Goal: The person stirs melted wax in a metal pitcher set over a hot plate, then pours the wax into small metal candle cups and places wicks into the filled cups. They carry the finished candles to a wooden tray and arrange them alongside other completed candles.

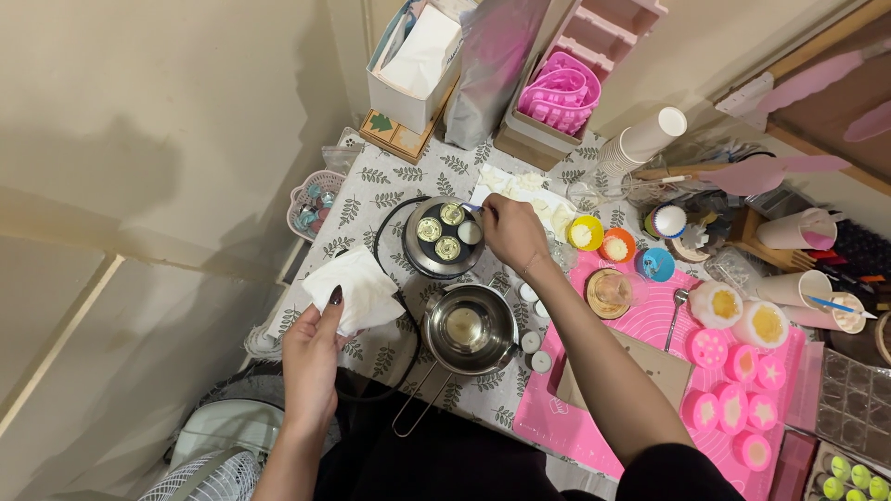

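Note:
My left hand [311,357] holds a crumpled white paper towel [357,289] at the near left edge of the table. My right hand [510,232] reaches over a round dark hot plate [413,255] that carries several small metal cups of pale wax. Its fingers pinch a small thin tool [471,208] by the cup at the plate's right side. A steel pot with a long handle [469,329] sits just in front of the plate with pale liquid inside.
A pink silicone mat [668,371] on the right holds pink moulds with star and round fillings. Coloured cupcake liners [617,244], a stack of paper cups [645,139], boxes and pink moulds [557,93] crowd the back. A fan [209,464] stands below left.

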